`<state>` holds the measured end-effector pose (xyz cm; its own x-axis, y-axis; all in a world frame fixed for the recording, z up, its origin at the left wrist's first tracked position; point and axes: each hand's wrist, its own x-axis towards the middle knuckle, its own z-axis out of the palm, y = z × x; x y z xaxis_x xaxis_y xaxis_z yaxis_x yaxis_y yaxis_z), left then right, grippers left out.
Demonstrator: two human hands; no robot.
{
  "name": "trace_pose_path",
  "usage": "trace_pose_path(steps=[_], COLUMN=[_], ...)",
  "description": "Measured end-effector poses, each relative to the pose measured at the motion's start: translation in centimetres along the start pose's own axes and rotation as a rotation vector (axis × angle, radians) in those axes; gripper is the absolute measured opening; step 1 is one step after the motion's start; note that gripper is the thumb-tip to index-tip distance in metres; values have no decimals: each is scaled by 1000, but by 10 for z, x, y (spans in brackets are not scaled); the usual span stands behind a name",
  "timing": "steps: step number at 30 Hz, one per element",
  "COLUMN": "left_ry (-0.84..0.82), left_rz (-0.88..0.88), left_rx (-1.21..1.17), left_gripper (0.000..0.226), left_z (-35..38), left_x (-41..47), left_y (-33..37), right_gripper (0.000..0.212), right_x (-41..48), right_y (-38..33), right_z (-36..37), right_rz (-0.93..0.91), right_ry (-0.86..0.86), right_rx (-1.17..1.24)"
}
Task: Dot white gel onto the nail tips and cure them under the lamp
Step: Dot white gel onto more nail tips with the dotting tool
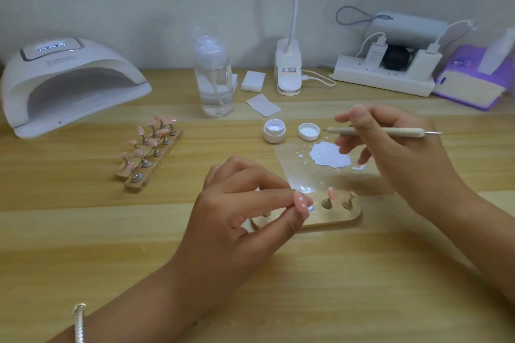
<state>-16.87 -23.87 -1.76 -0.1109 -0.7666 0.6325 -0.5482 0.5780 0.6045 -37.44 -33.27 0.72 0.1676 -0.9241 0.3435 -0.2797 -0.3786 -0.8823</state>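
My left hand (245, 203) pinches a pink nail tip (301, 205) with white dots on it, just above a wooden holder (328, 217). That holder carries one more pink tip (331, 193) and bare metal pegs. My right hand (395, 142) grips a dotting tool (390, 131) lying level, above a puddle of white gel (330, 154) on a clear sheet. An open gel jar (274, 131) and its lid (308, 131) stand beside the puddle. The white curing lamp (69, 83) sits at the far left.
A second wooden holder (150, 153) with several pink tips lies left of centre. At the back stand a pump bottle (214, 78), white pads (253, 81), a desk lamp base (288, 69), a power strip (384, 75) with chargers and a purple box (471, 81).
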Motion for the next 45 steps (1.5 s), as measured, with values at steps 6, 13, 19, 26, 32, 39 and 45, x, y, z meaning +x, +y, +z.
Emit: trace_pose_path(steps=[6,13,19,26,32,39,45], left_ry=[-8,-33,-52,-74,-71,-72,-76], left_rz=[4,27,31,36,36,45,42], left_rx=[-4,3,13,16,27,35,36], left_gripper=[11,15,14,13,15,14,14], left_z=[0,-1,-3,-4,-3,-3,-3], left_x=[0,1,2,2,2,2,2], left_y=[0,1,2,4,4,4,4], right_gripper=[31,33,34,35,33,33,33], right_x=[-21,-40,-44,-46,-45,-45,-45], right_y=[-39,-50,-46,-47,-47,-48,-47], right_z=[16,31,36,40,40,40,40], right_rz=[-115,-85,-63,-46,-41,-31,-21], right_ry=[-84,-179,-169,-131,-144,-147,-156], right_rx=[276,444,488,509,512,505,506])
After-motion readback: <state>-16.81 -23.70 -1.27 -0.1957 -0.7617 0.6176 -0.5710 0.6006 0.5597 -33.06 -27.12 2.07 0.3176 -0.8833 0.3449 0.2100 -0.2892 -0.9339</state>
